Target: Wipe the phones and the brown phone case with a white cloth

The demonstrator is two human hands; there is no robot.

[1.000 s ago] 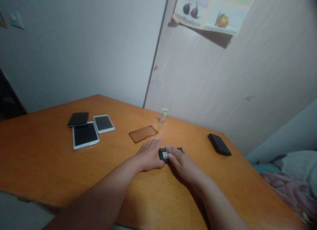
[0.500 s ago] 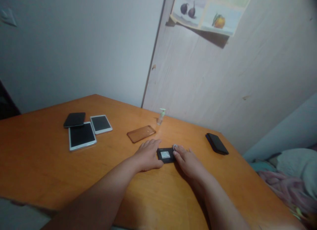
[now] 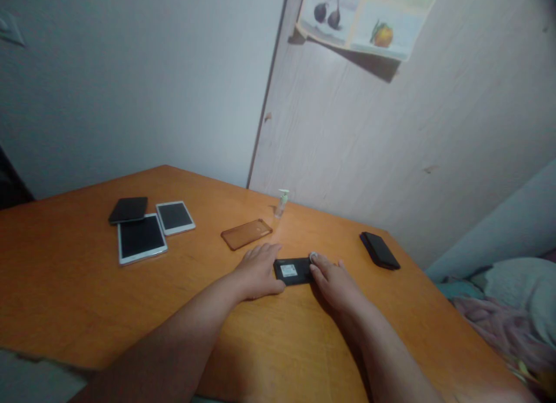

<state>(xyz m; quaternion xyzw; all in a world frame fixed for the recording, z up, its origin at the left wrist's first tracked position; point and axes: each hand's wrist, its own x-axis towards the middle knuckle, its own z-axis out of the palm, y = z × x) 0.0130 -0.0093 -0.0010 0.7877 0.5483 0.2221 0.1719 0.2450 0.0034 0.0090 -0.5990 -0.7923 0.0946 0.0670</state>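
Observation:
A black phone point(image 3: 299, 271) with a white label lies flat on the wooden table point(image 3: 269, 345). My left hand point(image 3: 260, 273) grips its left end, thumb on the near edge and fingers at the far edge. At the phone's right end, my right hand point(image 3: 330, 278) presses a small white pad point(image 3: 313, 257) onto the surface with its fingertips. Most of the pad is hidden under the fingers, so its exact kind is unclear. Just beyond my left hand lies a brownish see-through phone case point(image 3: 247, 234).
A small clear pump bottle point(image 3: 281, 205) stands near the wall. To the left lie two white tablets point(image 3: 142, 238), point(image 3: 175, 216) and a black device point(image 3: 128, 209) overlapping one of them. A dark folded case or wallet point(image 3: 379, 251) rests near the table's right edge.
My right hand has slid a little to the right along the phone with the white pad, uncovering more of its black surface. My left hand keeps its hold on the left end.

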